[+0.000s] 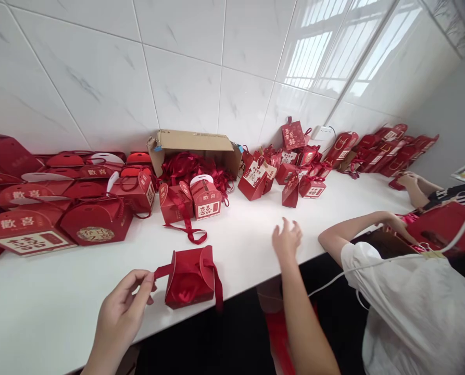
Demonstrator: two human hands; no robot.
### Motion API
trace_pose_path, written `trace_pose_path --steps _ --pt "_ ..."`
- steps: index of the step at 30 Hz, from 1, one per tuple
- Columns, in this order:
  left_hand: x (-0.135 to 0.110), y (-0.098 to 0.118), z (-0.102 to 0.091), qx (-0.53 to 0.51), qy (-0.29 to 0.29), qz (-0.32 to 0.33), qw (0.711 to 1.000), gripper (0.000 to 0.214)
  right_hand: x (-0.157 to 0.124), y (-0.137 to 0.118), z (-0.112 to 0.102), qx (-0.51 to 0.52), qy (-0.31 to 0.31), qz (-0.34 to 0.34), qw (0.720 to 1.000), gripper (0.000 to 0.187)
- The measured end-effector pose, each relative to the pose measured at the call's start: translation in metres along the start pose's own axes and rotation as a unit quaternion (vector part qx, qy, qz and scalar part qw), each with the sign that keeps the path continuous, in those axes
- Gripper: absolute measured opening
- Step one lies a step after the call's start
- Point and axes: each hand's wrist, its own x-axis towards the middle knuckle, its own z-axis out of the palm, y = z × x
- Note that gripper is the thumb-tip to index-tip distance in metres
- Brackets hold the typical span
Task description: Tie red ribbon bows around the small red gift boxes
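Observation:
A small red gift box point(190, 276) sits near the table's front edge, with a dark red ribbon point(218, 289) threaded through its top. My left hand point(128, 299) pinches the ribbon's left end between thumb and fingers. The ribbon's other end hangs down the box's right side. Away to the right, my right hand point(287, 240) is raised over the table, fingers apart and holding nothing. Behind the box stand a red box with a trailing ribbon point(176, 203) and a box with a white label point(206, 198).
Stacked red boxes point(25, 224) fill the left side. A cardboard carton point(197, 140) of red ribbons stands against the tiled wall. More small boxes point(253, 177) stand right of it. A co-worker in a white shirt point(412, 307) sits close on my right; another person's arms point(414, 190) show beyond.

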Motion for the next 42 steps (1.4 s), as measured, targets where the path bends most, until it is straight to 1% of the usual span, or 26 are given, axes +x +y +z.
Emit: trace_pose_path --steps 2,4,5,7,9,11,13,15,17,18,20,21,22,23,24,25,26,27,29,31,33,35,37,39,41,42 --pt "-0.003 -0.002 -0.002 0.004 0.004 0.001 1.0 0.028 0.031 0.034 -0.004 -0.02 -0.015 0.042 0.999 0.04" --pt "-0.005 -0.003 -0.004 0.004 0.006 0.006 1.0 0.029 0.047 0.054 -0.011 -0.03 -0.029 0.055 0.998 0.038" --pt "-0.006 -0.005 -0.004 0.005 0.006 0.007 1.0 0.029 0.05 0.059 -0.015 -0.03 -0.039 0.052 0.997 0.036" --pt "-0.005 -0.01 -0.007 0.016 0.011 0.001 1.0 0.03 0.048 0.058 -0.021 -0.015 -0.055 0.024 0.998 0.034" --pt "-0.001 -0.018 -0.012 0.049 0.023 -0.011 0.998 0.03 0.034 0.048 -0.023 0.019 -0.074 -0.032 0.997 0.032" --pt "0.005 -0.03 -0.023 0.108 0.036 -0.016 0.993 0.029 0.012 0.033 -0.023 0.064 -0.105 -0.103 0.987 0.029" --pt "0.011 -0.047 -0.039 0.186 0.047 -0.015 0.981 0.024 -0.015 0.016 -0.022 0.119 -0.163 -0.171 0.964 0.024" --pt "0.015 -0.065 -0.059 0.273 0.064 -0.033 0.959 0.02 -0.041 0.001 -0.022 0.215 -0.228 -0.228 0.922 0.024" --pt "0.018 -0.08 -0.078 0.343 0.089 -0.059 0.933 0.021 -0.062 -0.01 -0.022 0.297 -0.267 -0.242 0.884 0.025" --pt "0.018 -0.085 -0.086 0.368 0.102 -0.064 0.922 0.02 -0.07 -0.014 -0.022 0.325 -0.283 -0.239 0.87 0.025" --pt "0.019 -0.086 -0.092 0.391 0.138 -0.045 0.909 0.019 -0.082 -0.02 -0.019 0.355 -0.318 -0.225 0.85 0.026" --pt "0.02 -0.083 -0.09 0.386 0.153 -0.026 0.91 0.02 -0.086 -0.022 -0.016 0.369 -0.337 -0.216 0.839 0.028" --pt "0.02 -0.077 -0.084 0.363 0.167 -0.004 0.917 0.023 -0.09 -0.024 -0.012 0.383 -0.353 -0.206 0.829 0.03" --pt "0.019 -0.068 -0.076 0.323 0.163 0.012 0.932 0.025 -0.094 -0.026 -0.008 0.397 -0.366 -0.194 0.819 0.031" --pt "0.019 -0.059 -0.065 0.259 0.153 0.021 0.954 0.027 -0.098 -0.027 -0.004 0.411 -0.378 -0.181 0.81 0.033" --pt "0.017 -0.048 -0.053 0.171 0.112 0.024 0.979 0.031 -0.101 -0.028 0.0 0.425 -0.388 -0.169 0.8 0.034" --pt "0.016 -0.038 -0.04 0.095 0.053 0.024 0.994 0.033 -0.105 -0.029 0.004 0.437 -0.397 -0.159 0.791 0.034" --pt "0.014 -0.028 -0.028 0.039 -0.006 0.032 0.999 0.033 -0.108 -0.03 0.007 0.447 -0.407 -0.15 0.782 0.035" --pt "0.012 -0.013 -0.009 -0.024 -0.094 0.041 0.994 0.032 -0.113 -0.031 0.011 0.464 -0.418 -0.132 0.77 0.037" --pt "0.011 -0.005 0.002 -0.051 -0.146 0.041 0.987 0.028 -0.116 -0.032 0.012 0.48 -0.414 -0.121 0.764 0.038" --pt "0.012 -0.001 0.007 -0.055 -0.164 0.041 0.984 0.023 -0.116 -0.032 0.011 0.496 -0.391 -0.131 0.764 0.029" --pt "0.012 -0.001 0.007 -0.052 -0.167 0.042 0.984 0.021 -0.115 -0.032 0.008 0.502 -0.351 -0.164 0.773 0.016" --pt "0.012 -0.001 0.006 -0.053 -0.174 0.041 0.983 0.02 -0.112 -0.033 0.004 0.497 -0.317 -0.196 0.783 0.011" --pt "0.012 -0.002 0.005 -0.061 -0.18 0.036 0.981 0.02 -0.111 -0.034 0.001 0.491 -0.318 -0.213 0.783 0.014" --pt "0.011 -0.002 0.005 -0.069 -0.185 0.031 0.98 0.02 -0.111 -0.035 0.0 0.487 -0.345 -0.223 0.771 0.022" --pt "0.011 -0.001 0.005 -0.072 -0.186 0.028 0.98 0.02 -0.111 -0.036 0.0 0.484 -0.357 -0.227 0.766 0.022"
